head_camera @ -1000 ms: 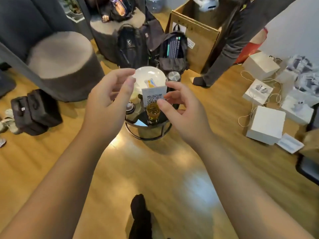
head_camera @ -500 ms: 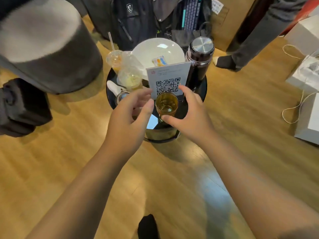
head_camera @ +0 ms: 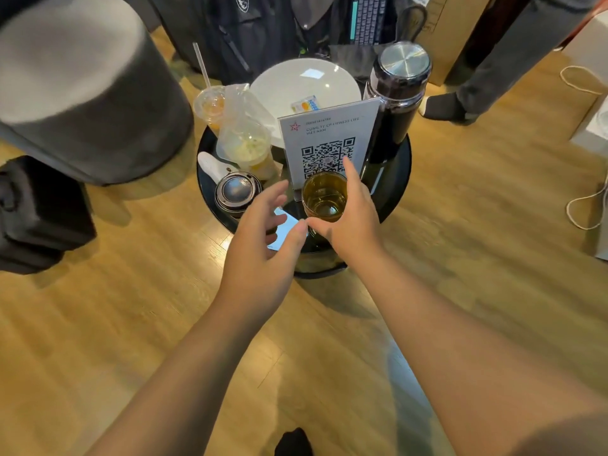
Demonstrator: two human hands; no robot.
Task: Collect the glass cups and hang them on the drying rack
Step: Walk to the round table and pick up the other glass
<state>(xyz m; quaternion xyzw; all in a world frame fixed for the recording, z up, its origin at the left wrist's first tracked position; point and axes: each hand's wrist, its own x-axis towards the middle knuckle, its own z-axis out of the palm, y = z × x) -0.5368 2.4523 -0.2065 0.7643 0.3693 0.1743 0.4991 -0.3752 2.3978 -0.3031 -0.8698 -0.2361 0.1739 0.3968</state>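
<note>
A small glass cup (head_camera: 325, 199) holding amber liquid stands near the front of a round black side table (head_camera: 399, 189). My right hand (head_camera: 358, 225) wraps around it, thumb on the near side and fingers along the right and far side. My left hand (head_camera: 263, 255) hovers just left of the cup with fingers spread and holds nothing. No drying rack is in view.
Behind the cup stand a QR-code sign (head_camera: 329, 139), a black thermos (head_camera: 398, 93), a white plate (head_camera: 302, 83), plastic takeaway cups (head_camera: 243, 143) and a round lid (head_camera: 237, 192). A grey pouf (head_camera: 82, 93), black bags (head_camera: 39, 212) and a person's leg (head_camera: 493, 60) surround the table.
The view has closed in on the table. My right hand moved from in front of the cup to around it; my left hand dropped beside it.
</note>
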